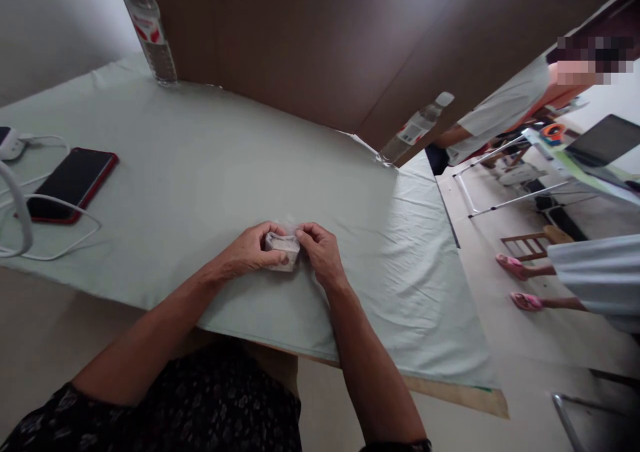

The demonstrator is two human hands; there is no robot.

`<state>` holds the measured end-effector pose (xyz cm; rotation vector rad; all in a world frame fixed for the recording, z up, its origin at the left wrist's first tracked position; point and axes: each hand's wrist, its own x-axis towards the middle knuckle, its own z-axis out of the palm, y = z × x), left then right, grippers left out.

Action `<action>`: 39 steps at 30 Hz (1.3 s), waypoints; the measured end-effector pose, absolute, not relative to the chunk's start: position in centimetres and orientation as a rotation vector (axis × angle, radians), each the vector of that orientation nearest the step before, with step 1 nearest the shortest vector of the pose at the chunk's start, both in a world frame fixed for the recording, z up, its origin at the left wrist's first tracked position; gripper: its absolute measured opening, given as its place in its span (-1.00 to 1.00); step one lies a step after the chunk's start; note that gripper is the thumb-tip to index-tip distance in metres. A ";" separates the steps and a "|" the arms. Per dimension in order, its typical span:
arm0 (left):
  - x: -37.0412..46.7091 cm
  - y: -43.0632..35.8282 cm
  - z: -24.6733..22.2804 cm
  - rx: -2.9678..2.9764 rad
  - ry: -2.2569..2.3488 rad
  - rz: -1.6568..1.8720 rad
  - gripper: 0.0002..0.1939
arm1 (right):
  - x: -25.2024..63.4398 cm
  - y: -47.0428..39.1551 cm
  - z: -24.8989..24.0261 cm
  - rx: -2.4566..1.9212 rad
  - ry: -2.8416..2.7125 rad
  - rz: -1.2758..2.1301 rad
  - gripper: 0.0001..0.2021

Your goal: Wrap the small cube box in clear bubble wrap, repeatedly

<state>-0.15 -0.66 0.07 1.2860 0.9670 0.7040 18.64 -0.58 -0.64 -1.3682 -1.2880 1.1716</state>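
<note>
A small pale box-like packet (284,246), seemingly in clear plastic wrap, is held just over the near part of the cloth-covered table (225,165). My left hand (257,247) grips it from the left, thumb along the near side and fingers behind. At its upper right corner, my right hand (320,247) pinches the wrap between thumb and fingers. Some see-through film stands up behind the packet, between the two hands. What is printed on the packet is too small to read.
To the left lie a phone (75,184) with a red edge and a white cable (65,255). Two water bottles, one at the left (153,35) and one at the right (415,132), stand by a brown panel (300,45). People and a laptop (607,142) are off to the right.
</note>
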 end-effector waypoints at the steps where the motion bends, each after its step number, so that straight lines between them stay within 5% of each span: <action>1: -0.1 -0.7 -0.1 1.270 0.951 0.726 -0.43 | 18.6 -0.7 -0.6 -1.353 -1.281 1.161 -0.79; 8: -0.1 -0.7 -0.2 1.189 0.920 0.803 0.07 | 18.3 -1.5 -0.5 -1.289 -1.286 1.166 -0.83; 15: -0.2 -0.8 0.4 1.187 0.940 0.755 0.03 | 18.6 -2.2 -0.6 -1.295 -1.339 1.179 -0.76; 22: -0.1 -0.6 -0.2 1.228 0.988 0.777 -0.09 | 19.1 -2.7 -1.0 -1.257 -1.390 1.334 -0.41; 39: -0.3 -0.6 0.2 1.173 0.934 0.768 -0.12 | 18.9 -1.3 -0.2 -1.261 -1.324 1.302 -0.67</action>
